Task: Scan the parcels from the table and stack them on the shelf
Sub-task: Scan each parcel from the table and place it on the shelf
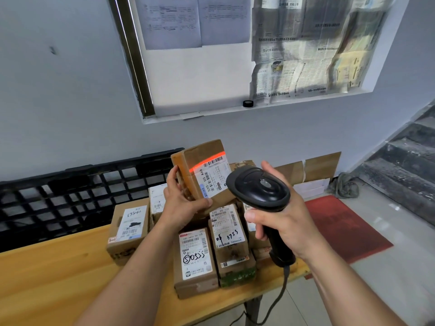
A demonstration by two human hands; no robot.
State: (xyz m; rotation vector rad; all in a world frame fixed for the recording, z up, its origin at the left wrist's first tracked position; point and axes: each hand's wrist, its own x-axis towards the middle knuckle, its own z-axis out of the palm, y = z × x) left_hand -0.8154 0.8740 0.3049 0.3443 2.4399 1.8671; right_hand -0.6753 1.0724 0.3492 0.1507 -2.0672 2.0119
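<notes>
My left hand (182, 201) grips a small brown cardboard parcel (202, 161) and holds it tilted above the pile, white label facing me. My right hand (280, 215) is curled round the handle of a black barcode scanner (259, 190), which points at the parcel. A red scan line falls across the top of the label, over its barcode. Below them several brown parcels with white labels (195, 260) lie packed together on the yellow wooden table (58, 278).
A black plastic crate (70, 191) stands against the wall behind the table's left side. Flattened cardboard (313, 168) leans on the wall to the right, above a red mat (341, 227) on the floor. Dark stairs (404, 165) rise at far right. The scanner's cable hangs off the table's front.
</notes>
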